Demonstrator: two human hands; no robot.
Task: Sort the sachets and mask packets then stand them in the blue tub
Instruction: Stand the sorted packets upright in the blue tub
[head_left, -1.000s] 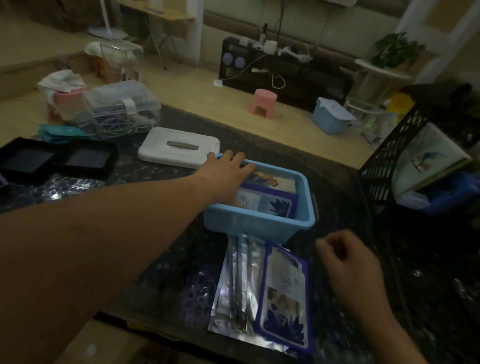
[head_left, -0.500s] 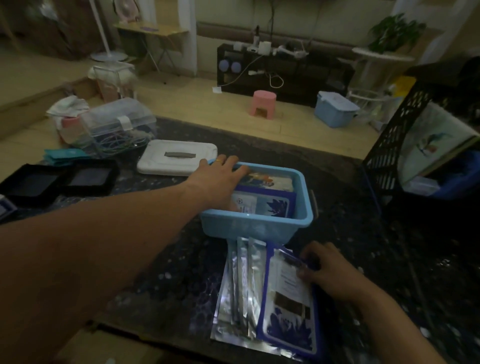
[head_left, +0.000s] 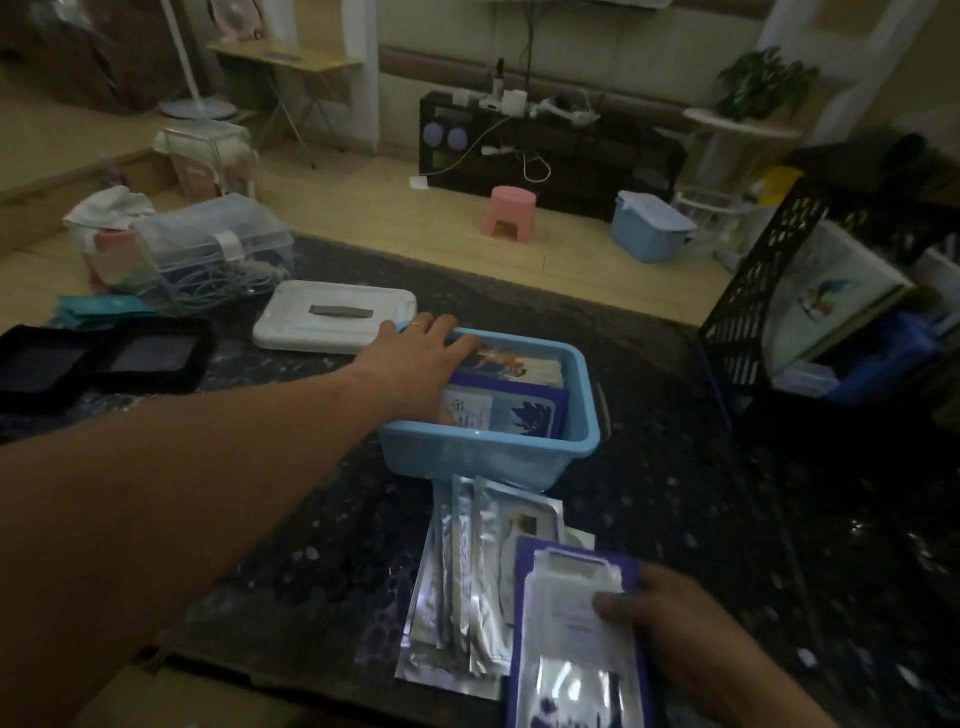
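Note:
The blue tub sits mid-table with several packets standing inside, a purple mask packet in front. My left hand reaches into the tub's left side, fingers spread against the packets and the rim. In front of the tub lies a fan of silver sachets. My right hand grips a purple-edged mask packet by its right side, lifted slightly off the pile at the near edge.
A white lid lies left of the tub. Black trays and a clear box of cables sit further left. A black mesh rack with a book stands on the right.
My right hand has closed on the purple mask packet and drawn it toward me off the sachet pile. The left hand stays in the tub.

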